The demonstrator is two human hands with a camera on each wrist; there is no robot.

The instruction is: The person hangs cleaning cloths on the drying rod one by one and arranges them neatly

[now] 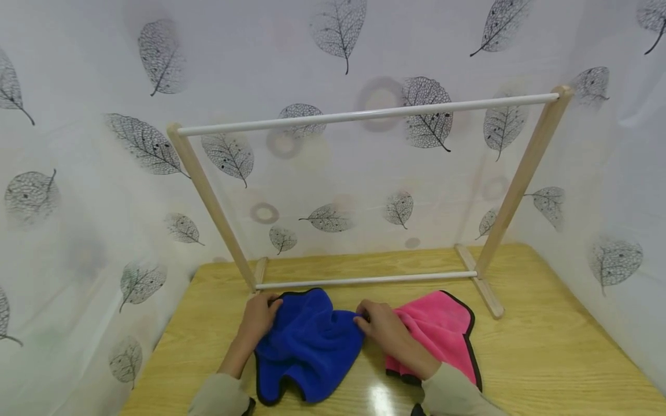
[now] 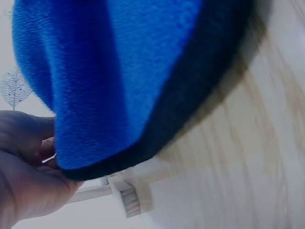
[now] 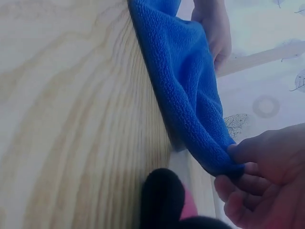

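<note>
A blue plush towel point(image 1: 312, 341) with a dark border lies rumpled on the table between my hands. My left hand point(image 1: 259, 316) grips its upper left edge; in the left wrist view the fingers curl behind the cloth beside the dark trim. At the opposite side my right hand point(image 1: 384, 326) pinches a corner of the same towel, and the right wrist view shows thumb and fingers point(image 3: 248, 150) closed on that corner. A pink towel point(image 1: 442, 323) with black trim lies crumpled just right of the blue one, partly under my right forearm.
Behind the towels stands a wooden rack with a white upper bar point(image 1: 364, 115), a white lower bar point(image 1: 364, 280) and two slanting posts. Its right foot point(image 1: 486, 294) extends toward me on the wooden table point(image 1: 541, 346). A leaf-patterned curtain point(image 1: 333, 190) encloses the back and sides.
</note>
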